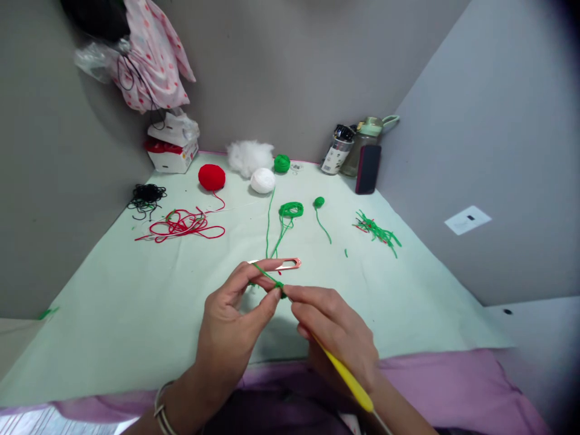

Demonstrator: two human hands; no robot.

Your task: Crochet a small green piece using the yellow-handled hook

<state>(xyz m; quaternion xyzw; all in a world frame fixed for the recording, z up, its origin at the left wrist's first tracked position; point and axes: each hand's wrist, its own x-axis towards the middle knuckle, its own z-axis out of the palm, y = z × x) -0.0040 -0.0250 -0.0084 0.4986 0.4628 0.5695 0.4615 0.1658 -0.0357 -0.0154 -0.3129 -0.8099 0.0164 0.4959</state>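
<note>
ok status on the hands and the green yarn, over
Left hand pinching green yarn. Right hand gripping yellow crochet hook, tip at the small green piece. Pink scissors just beyond the fingers, not touching.

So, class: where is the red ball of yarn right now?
In the head view, the red yarn ball sits far left on the table, between the white box and white yarn ball.

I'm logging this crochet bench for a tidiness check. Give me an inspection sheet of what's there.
Surface: pale green cloth, flat.
Job's things: green yarn pinched in left hand; yellow crochet hook in right hand; pink snips behind.
Clutter: red yarn ball, white ball, stuffing, loose red yarn, black yarn, green scraps.
Fingers: both hands closed on work.
Cables: nothing seen.
Surroundings: grey walls, bottles, phone, box.
</note>
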